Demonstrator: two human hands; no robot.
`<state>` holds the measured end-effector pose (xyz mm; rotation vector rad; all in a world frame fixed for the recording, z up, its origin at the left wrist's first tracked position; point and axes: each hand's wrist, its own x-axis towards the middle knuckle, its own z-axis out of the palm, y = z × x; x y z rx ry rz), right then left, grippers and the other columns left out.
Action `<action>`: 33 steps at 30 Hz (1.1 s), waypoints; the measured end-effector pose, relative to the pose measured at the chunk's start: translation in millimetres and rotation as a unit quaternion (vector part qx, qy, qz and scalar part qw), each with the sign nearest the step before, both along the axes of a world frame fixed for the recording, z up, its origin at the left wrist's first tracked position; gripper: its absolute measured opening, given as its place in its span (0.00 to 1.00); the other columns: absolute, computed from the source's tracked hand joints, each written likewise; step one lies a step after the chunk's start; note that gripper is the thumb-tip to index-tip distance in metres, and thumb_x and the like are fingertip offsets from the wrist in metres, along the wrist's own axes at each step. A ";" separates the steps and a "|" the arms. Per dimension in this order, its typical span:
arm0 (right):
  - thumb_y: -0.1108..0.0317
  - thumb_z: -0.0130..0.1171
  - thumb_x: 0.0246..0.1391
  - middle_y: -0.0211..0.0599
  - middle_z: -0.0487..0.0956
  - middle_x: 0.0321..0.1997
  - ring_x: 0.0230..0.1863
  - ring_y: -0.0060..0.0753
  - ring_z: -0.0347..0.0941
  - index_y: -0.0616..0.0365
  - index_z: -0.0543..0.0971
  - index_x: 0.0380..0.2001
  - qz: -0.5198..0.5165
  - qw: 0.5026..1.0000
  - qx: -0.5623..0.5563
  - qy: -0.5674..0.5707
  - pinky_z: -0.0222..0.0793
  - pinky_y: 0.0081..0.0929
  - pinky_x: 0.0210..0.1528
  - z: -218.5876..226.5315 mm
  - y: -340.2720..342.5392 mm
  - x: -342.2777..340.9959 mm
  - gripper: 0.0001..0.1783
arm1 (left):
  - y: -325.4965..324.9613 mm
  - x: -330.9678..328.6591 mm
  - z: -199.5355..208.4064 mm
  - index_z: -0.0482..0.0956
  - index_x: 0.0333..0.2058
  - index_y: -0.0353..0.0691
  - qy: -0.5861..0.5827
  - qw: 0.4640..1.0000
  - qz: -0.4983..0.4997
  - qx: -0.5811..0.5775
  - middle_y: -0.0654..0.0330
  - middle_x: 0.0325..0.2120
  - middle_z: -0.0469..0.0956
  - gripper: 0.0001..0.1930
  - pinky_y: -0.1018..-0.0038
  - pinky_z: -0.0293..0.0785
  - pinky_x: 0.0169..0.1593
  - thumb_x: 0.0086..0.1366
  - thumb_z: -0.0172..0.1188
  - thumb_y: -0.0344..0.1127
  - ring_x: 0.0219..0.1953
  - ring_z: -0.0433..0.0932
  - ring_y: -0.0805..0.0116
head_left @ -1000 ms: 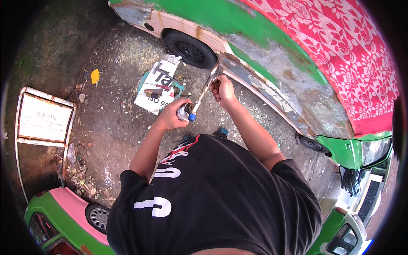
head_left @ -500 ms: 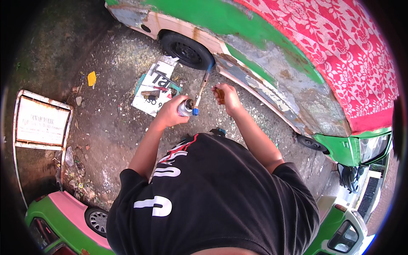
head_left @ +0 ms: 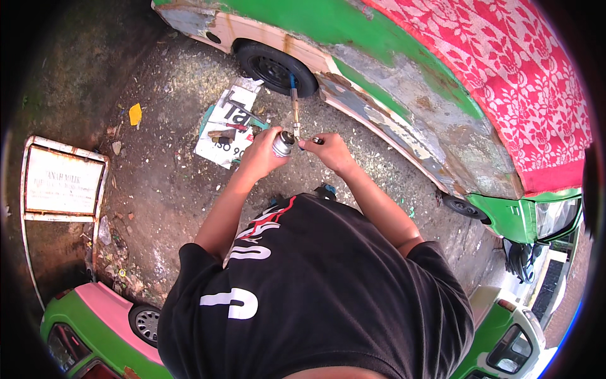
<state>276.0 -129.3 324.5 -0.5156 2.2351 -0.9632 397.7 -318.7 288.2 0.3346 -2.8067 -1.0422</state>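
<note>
Now, my left hand (head_left: 260, 156): wrapped around the canister (head_left: 281, 149), a smooth, round metal can with a dark collar, tilted toward my other hand.
My right hand (head_left: 333, 153): just beside the can, fingertips at the base of the gas torch (head_left: 296, 114), with a small lighter (head_left: 317, 141) pinched in the same grip, its shiny end showing; whether I am turning anything, I cannot tell.
Torch tube: slim, straight, brass-toned metal, rising from between my hands and pointing away from me, with a thin blue flame (head_left: 292, 81) at its tip.
Wheel (head_left: 268, 66): beyond both hands, matte black rubber around a dark rim; the flame shows in front of it, though I cannot judge the gap.
Car body (head_left: 404, 95): beyond and right of my right hand, patchy with green paint, scraped grey and flaking pale spots.
Cloth (head_left: 492, 88): farther right, red with a pale floral pattern, draped over the car.
White sheet (head_left: 214, 146): just beyond my left hand, flat and ragged-edged, with hand tools lying on it.
Ground (head_left: 189, 202): around my hands, rough, dark and flecked with pale chips.
Since half a second ago: my right hand has moved in from well clear to the torch's base, and the tube has swung left, carrying the flame across the tyre.
</note>
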 end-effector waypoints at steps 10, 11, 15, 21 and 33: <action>0.59 0.69 0.55 0.33 0.80 0.19 0.20 0.20 0.73 0.63 0.82 0.22 -0.059 0.982 -0.146 -0.104 0.66 0.22 0.25 -20.4 0.7 2.8 0.17 | 6.2 4.8 3.1 0.64 0.59 0.37 0.002 1.000 -0.020 0.005 0.44 0.52 0.75 0.41 0.59 0.74 0.55 0.53 0.75 0.47 0.55 0.76 0.46; 0.60 0.68 0.56 0.33 0.80 0.19 0.20 0.21 0.72 0.63 0.81 0.21 -0.057 0.982 -0.142 -0.110 0.66 0.22 0.24 -20.4 0.6 2.5 0.17 | 5.9 5.7 3.0 0.64 0.60 0.37 0.006 1.000 -0.023 0.003 0.43 0.52 0.75 0.41 0.59 0.74 0.55 0.53 0.75 0.47 0.55 0.76 0.46; 0.60 0.68 0.56 0.33 0.80 0.19 0.20 0.21 0.72 0.63 0.81 0.21 -0.071 0.970 -0.177 -0.151 0.65 0.22 0.24 -24.2 1.7 2.0 0.17 | 6.6 7.4 5.1 0.63 0.60 0.36 0.004 0.999 -0.029 0.015 0.43 0.53 0.74 0.41 0.59 0.73 0.56 0.54 0.74 0.47 0.56 0.75 0.46; 0.60 0.67 0.57 0.34 0.80 0.21 0.21 0.21 0.72 0.62 0.82 0.24 -0.069 0.964 -0.185 -0.179 0.64 0.23 0.25 -22.2 2.7 -0.4 0.16 | 8.3 8.1 9.0 0.64 0.61 0.39 -0.007 1.000 -0.015 0.010 0.45 0.53 0.74 0.41 0.59 0.73 0.56 0.53 0.74 0.48 0.57 0.75 0.47; 0.58 0.66 0.58 0.32 0.81 0.23 0.21 0.20 0.71 0.62 0.83 0.29 -0.079 0.949 -0.195 -0.234 0.61 0.21 0.24 -25.9 6.1 -3.1 0.15 | 6.6 6.8 4.8 0.66 0.60 0.41 0.016 1.000 -0.008 0.003 0.49 0.51 0.75 0.41 0.59 0.74 0.54 0.52 0.75 0.48 0.55 0.76 0.49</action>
